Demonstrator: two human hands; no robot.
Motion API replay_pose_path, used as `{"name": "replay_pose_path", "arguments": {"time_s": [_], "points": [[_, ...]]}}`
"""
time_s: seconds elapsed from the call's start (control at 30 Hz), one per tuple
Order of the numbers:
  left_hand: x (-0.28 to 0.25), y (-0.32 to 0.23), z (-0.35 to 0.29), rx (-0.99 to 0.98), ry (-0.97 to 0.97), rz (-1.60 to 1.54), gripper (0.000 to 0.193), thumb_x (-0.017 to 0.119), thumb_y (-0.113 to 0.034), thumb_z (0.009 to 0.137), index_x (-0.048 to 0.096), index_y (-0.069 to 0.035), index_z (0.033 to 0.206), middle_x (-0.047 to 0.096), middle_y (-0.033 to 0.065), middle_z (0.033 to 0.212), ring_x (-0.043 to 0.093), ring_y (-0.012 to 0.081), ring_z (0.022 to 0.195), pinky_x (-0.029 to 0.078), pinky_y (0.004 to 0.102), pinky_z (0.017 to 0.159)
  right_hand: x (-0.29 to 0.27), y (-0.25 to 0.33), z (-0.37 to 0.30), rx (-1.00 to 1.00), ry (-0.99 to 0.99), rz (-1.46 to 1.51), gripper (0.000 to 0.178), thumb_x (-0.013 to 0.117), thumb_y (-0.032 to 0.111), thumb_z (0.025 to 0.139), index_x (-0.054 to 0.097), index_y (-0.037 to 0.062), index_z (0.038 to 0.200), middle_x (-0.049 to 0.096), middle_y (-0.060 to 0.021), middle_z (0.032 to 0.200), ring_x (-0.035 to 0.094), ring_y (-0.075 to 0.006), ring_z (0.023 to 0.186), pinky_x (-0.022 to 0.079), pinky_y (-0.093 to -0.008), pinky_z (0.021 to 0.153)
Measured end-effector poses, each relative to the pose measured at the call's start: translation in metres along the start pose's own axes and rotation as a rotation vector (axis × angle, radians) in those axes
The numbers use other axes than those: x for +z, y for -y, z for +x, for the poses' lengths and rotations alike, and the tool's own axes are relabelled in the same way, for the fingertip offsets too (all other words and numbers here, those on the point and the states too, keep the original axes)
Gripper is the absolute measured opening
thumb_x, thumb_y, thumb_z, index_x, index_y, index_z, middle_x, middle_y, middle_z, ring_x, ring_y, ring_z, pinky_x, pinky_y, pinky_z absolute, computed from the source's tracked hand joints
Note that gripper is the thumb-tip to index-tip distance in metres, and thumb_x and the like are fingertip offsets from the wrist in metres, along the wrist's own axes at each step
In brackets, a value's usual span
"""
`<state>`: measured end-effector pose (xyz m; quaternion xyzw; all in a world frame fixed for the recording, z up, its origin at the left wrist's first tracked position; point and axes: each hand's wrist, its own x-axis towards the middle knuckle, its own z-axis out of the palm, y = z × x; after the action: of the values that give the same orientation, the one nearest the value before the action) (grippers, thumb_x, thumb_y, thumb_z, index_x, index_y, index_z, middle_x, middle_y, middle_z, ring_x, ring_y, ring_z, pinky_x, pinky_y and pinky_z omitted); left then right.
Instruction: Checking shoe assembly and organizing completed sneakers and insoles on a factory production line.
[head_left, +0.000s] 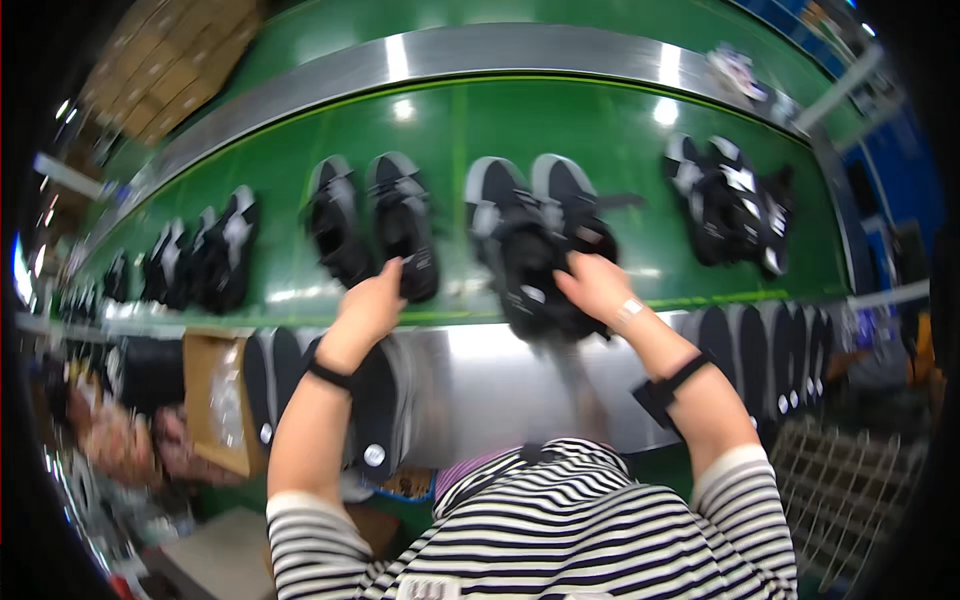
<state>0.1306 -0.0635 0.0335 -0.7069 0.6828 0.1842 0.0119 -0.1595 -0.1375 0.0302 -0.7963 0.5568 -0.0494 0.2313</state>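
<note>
A pair of black and grey shoes stands left of centre on the green conveyor belt, toes pointing away. My left hand (372,302) is closed at the heel end of its right shoe (403,225), fingertips against the collar. Right of centre is another pair, heels reaching over the belt's near edge. Its left shoe (512,235) stands beside the right shoe (566,195), and a dark strap sticks out at the side. My right hand (600,288) is closed on the heel of that right shoe, with the thumb by its opening. Some fingers are hidden and slightly blurred.
More shoes (232,250) stand along the belt at left, and another pair (728,200) at right. Dark insoles (376,405) lie on the metal ledge (480,390) before me, with several more at right (752,350). An open carton (215,400) is at left, a wire basket (845,490) at lower right.
</note>
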Motion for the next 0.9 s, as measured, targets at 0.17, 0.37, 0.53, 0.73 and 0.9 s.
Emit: {"name": "replay_pose_path", "arguments": {"time_s": [0.17, 0.37, 0.53, 0.73, 0.9], "points": [[-0.034, -0.039, -0.058, 0.071, -0.2, -0.123, 0.06, 0.059, -0.007, 0.071, 0.031, 0.0, 0.124, 0.054, 0.0222, 0.09, 0.052, 0.0371, 0.082, 0.041, 0.0411, 0.069, 0.005, -0.01, 0.026, -0.411, -0.419, 0.07, 0.027, 0.055, 0.018, 0.072, 0.053, 0.006, 0.096, 0.056, -0.0111, 0.09, 0.051, -0.0263, 0.091, 0.041, -0.0393, 0.074], [0.023, -0.091, -0.083, 0.056, -0.061, -0.555, 0.041, 0.059, -0.015, 0.074, 0.048, 0.0, 0.11, 0.053, 0.0201, 0.104, 0.051, 0.033, 0.096, 0.041, 0.0356, 0.082, -0.033, -0.115, 0.005, -0.049, -0.555, -0.141, 0.024, 0.054, 0.012, 0.064, 0.059, 0.01, 0.087, 0.056, -0.0096, 0.088, 0.051, -0.0286, 0.084, 0.042, -0.0408, 0.071], [0.12, -0.13, -0.076, 0.009, 0.01, -0.231, 0.062, 0.062, -0.029, 0.069, 0.038, -0.002, 0.119, 0.029, 0.0238, 0.128, 0.027, 0.0381, 0.118, 0.026, 0.0467, 0.094, -0.077, -0.224, -0.008, 0.274, -0.742, -0.38, 0.032, 0.049, 0.001, 0.063, 0.054, 0.0093, 0.093, 0.055, -0.0114, 0.093, 0.051, -0.0321, 0.088, 0.043, -0.0431, 0.074], [0.158, -0.129, -0.077, 0.049, 0.261, -0.143, 0.094, 0.058, -0.05, 0.067, 0.009, 0.0, 0.131, -0.006, 0.0302, 0.134, -0.011, 0.0424, 0.125, -0.002, 0.0565, 0.094, -0.081, -0.311, -0.006, 0.648, -0.492, -0.29, 0.064, 0.068, 0.025, 0.065, 0.036, 0.0135, 0.119, 0.041, -0.02, 0.112, 0.046, -0.0386, 0.099, 0.041, -0.0444, 0.081], [0.158, -0.129, -0.083, -0.024, 0.34, -0.159, 0.101, 0.059, -0.051, 0.065, 0.004, 0.002, 0.131, -0.011, 0.0303, 0.134, -0.016, 0.0425, 0.123, -0.005, 0.0568, 0.093, -0.071, -0.309, 0.027, 0.926, -0.291, -0.363, 0.085, 0.071, 0.027, 0.064, 0.018, 0.0179, 0.129, 0.019, -0.0212, 0.131, 0.032, -0.0385, 0.116, 0.039, -0.0437, 0.087]]}}
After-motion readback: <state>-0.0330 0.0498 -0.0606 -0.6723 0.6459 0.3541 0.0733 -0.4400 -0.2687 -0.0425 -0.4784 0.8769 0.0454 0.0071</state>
